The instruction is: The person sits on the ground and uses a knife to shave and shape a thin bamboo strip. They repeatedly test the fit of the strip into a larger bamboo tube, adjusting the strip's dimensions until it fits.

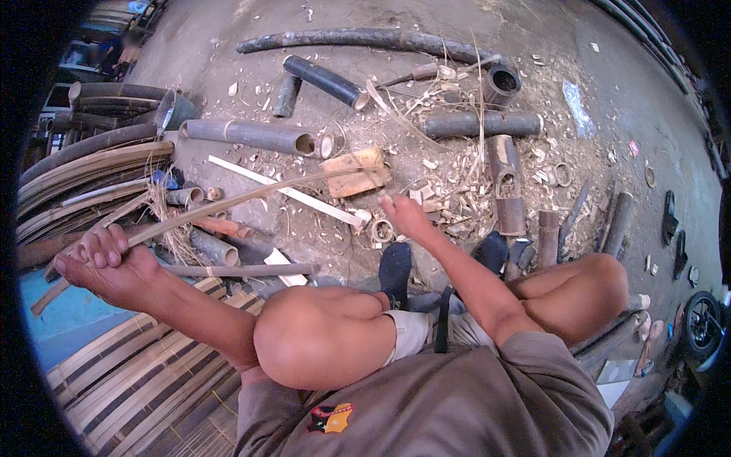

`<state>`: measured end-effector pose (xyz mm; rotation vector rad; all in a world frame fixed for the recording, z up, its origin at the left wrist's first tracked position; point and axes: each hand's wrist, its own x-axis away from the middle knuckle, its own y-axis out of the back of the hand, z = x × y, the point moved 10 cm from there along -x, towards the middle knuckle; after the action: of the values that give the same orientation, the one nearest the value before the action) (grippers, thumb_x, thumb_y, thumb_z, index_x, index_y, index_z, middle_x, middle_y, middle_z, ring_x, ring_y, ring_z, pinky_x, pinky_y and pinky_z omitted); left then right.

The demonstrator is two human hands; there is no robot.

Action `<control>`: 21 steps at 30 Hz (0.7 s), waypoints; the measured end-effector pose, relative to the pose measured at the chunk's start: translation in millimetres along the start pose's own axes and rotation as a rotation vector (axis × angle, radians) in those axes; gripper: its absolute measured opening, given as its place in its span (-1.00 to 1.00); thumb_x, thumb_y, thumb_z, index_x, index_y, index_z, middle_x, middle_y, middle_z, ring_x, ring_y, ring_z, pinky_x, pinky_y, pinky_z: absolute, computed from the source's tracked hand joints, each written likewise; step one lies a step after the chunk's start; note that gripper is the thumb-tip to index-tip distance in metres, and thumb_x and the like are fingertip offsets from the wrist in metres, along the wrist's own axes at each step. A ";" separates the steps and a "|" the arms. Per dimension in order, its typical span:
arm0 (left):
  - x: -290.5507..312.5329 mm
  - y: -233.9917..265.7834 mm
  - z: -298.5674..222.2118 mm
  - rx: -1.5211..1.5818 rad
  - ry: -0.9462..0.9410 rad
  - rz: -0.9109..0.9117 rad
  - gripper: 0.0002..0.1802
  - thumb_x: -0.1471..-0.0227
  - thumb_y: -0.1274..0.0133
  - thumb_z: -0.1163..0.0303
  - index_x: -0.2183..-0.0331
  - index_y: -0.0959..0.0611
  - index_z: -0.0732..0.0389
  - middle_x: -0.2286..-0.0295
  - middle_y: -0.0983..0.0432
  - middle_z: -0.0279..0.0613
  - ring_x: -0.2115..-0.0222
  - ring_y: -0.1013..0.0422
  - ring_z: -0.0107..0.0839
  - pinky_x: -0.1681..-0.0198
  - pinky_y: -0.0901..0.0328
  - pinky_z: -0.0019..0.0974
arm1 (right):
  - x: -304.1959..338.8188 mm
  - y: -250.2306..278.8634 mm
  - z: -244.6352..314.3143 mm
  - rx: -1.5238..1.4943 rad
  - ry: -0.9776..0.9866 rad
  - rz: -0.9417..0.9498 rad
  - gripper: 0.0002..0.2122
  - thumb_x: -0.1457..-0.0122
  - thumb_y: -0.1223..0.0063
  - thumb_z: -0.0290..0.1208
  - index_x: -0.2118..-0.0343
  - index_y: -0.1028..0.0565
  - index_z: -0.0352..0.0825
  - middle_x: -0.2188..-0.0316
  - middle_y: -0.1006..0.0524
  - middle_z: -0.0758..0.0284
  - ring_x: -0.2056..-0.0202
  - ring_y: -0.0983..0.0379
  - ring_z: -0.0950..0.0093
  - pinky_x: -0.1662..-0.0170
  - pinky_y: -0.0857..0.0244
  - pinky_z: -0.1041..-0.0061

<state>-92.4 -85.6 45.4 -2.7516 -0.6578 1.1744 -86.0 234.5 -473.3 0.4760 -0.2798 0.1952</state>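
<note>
At the left, my left hand (103, 263) is wrapped round a long, thin bamboo strip (221, 207). One end of the strip sticks out below that hand. From there it slants up to the right and crosses a pale wooden block (358, 185) on the ground. Just right of the block, my right hand (406, 215) is closed with the fingers bent in. Whatever that hand may hold is too small or hidden to make out. A flat whitish strip (285, 190) lies on the ground beneath the bamboo strip.
Bamboo tubes (247, 135), a long dark pole (358, 38) and a notched tube (506, 183) lie beyond my feet among wood shavings (457, 179). Bundled strips (91, 179) are stacked at the left. A slatted bamboo panel (145, 350) sits beside my left knee. A wheel (702, 324) stands far right.
</note>
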 end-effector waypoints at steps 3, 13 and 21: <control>-3.9 -8.6 2.9 -0.051 -0.003 -0.042 -0.60 -0.24 -0.05 0.05 0.55 -0.35 -0.02 0.75 -0.15 -0.55 0.77 -0.04 -0.69 0.67 0.02 -0.52 | 8.0 -9.9 -38.9 0.034 -0.184 -0.006 -0.45 -0.31 0.14 0.04 0.26 -0.52 -0.52 0.34 -0.53 -0.23 0.21 -0.48 -0.18 0.11 -0.32 -0.02; 24.3 -34.8 -1.4 0.011 -0.016 -0.287 -0.65 -0.21 -0.07 0.07 0.43 -0.41 0.10 0.63 -0.22 -0.42 0.64 -0.14 -0.59 0.58 -0.12 -0.46 | 20.0 -10.6 -72.8 -0.132 -0.302 0.027 -0.45 -0.30 0.15 0.02 0.14 -0.44 -0.55 0.23 -0.53 -0.23 0.19 -0.51 -0.11 0.09 -0.32 0.01; 18.8 -46.0 -16.1 0.037 -0.071 -0.292 -0.70 -0.21 -0.04 0.16 0.45 -0.39 0.13 0.62 -0.24 -0.36 0.66 -0.17 -0.55 0.59 -0.12 -0.45 | 61.6 47.3 98.4 -0.125 0.011 -0.153 -0.63 -0.30 0.07 -0.12 0.12 -0.43 -0.41 0.44 -0.54 -0.08 0.33 -0.52 -0.03 0.26 -0.33 0.09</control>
<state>-85.9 -34.7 54.9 -2.4835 -0.9950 1.2064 -61.2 236.2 -350.5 0.3700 -0.2420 0.0310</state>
